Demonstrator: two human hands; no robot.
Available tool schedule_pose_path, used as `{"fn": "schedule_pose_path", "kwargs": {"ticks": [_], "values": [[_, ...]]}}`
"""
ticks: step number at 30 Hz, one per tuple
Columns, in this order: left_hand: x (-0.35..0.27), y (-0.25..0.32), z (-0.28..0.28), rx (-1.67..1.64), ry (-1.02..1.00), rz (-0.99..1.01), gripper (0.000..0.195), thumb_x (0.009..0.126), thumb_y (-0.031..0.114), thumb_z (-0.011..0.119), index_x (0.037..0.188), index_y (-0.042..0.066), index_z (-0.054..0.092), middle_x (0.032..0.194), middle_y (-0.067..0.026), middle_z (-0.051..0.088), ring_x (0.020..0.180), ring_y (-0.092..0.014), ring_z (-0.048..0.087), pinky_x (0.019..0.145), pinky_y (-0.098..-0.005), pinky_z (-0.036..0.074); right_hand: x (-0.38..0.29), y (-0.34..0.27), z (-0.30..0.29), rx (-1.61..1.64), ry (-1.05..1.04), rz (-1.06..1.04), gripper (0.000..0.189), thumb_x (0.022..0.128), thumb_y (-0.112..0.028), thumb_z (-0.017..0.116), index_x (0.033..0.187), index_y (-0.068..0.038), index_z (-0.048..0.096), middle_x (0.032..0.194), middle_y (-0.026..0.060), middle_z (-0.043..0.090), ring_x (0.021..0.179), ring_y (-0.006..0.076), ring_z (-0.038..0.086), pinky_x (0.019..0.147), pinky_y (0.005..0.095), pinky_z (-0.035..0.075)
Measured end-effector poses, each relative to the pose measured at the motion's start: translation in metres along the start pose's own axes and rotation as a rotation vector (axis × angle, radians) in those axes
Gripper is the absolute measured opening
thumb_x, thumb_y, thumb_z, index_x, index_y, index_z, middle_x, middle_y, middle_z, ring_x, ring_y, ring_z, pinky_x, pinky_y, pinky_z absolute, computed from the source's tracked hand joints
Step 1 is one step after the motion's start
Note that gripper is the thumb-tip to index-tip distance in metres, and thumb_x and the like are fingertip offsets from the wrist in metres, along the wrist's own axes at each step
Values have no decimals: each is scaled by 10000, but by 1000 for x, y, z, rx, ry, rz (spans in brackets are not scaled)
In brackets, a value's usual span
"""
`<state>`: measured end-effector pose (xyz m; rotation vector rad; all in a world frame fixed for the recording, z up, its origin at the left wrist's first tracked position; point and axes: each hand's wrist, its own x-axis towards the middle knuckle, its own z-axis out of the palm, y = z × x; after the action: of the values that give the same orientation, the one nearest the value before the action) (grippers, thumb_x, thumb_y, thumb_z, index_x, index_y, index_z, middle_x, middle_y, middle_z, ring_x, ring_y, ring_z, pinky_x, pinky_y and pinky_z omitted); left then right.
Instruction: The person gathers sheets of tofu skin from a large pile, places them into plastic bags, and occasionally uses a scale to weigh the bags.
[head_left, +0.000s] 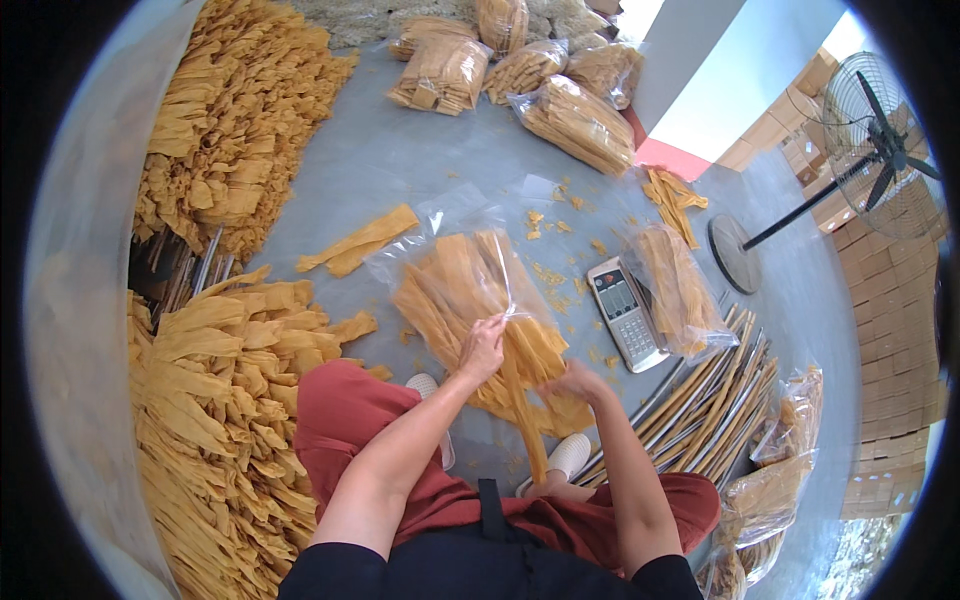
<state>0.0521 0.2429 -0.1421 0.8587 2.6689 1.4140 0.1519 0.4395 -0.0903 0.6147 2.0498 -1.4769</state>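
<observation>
A large clear plastic bag lies on the floor in front of me, partly around long, flat yellow dried sheets. My left hand grips the gathered edge of the bag's film near its mouth. Just to the right, my right hand is at the lower edge of the yellow sheets, its fingers partly hidden and blurred; whether it grips them cannot be told. Loose ends of the sheets stick out of the bag towards my feet, and one long strip hangs down between my shoes.
Big heaps of yellow sheets stand on the left. A digital scale sits on the right beside a filled bag; below are bundled poles. More filled bags lie at the back. A pedestal fan and stacked cartons stand far right.
</observation>
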Motion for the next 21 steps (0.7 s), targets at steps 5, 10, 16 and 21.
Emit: {"fn": "schedule_pose_path", "kwargs": {"ticks": [5, 10, 16, 21], "values": [[-3, 5, -9, -5, -12, -46, 356, 748, -16, 513, 1091, -10, 608, 1157, -158, 587, 1040, -329, 542, 913, -391, 445, 91, 1, 20, -209, 729, -387, 582, 653, -157, 757, 1185, -37, 554, 1102, 183, 609, 1027, 275, 585, 863, 350, 460], [28, 102, -83, -98, -253, 17, 285, 727, 123, 594, 992, 26, 629, 1007, -239, 577, 975, -380, 567, 847, -449, 455, 102, 42, 23, -279, 562, -563, 491, 722, -198, 669, 1176, -48, 557, 1156, 205, 576, 1090, 346, 531, 917, 392, 419], [16, 129, -280, 81, 194, 290, 453, 786, 227, 624, 1175, 1, 569, 1265, -249, 490, 1193, -391, 447, 1026, -431, 343, 41, 91, 41, -307, 752, -447, 656, 722, 9, 628, 1326, 43, 375, 1317, 210, 442, 1250, 345, 395, 1077, 391, 249], [-71, -90, -390, 547, 166, -541, 785, 725, 376, 719, 1355, 55, 378, 1278, -244, 474, 1198, -376, 445, 1015, -449, 354, 30, 76, 26, -301, 669, -387, 601, 733, 26, 606, 1307, -23, 433, 1311, 140, 480, 1214, 293, 450, 962, 399, 374]]}}
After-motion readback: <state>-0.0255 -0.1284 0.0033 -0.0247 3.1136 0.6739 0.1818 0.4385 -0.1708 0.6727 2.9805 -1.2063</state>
